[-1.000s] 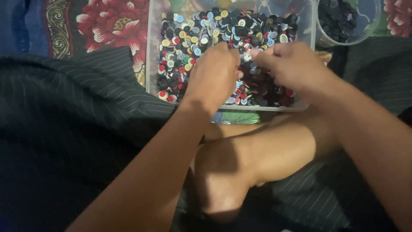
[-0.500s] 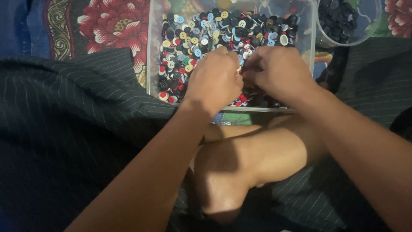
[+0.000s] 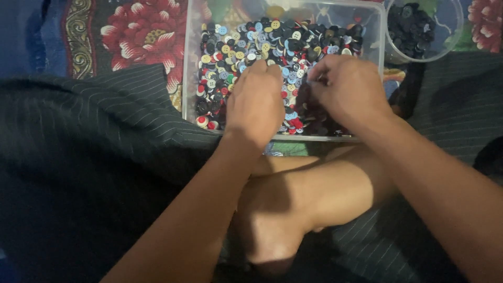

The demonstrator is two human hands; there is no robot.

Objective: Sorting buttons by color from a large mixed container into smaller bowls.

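Buttons of many colours are lying heaped in a clear rectangular plastic tub on the flowered cloth. Both hands are sitting deeper in the heap than a second ago and have drawn closer together. Left hand is curling knuckles-up, its fingers buried; whether it is grasping anything cannot be told. Right hand is pinching at dark buttons. A round clear tub of dark buttons is standing at upper right. No labels are showing.
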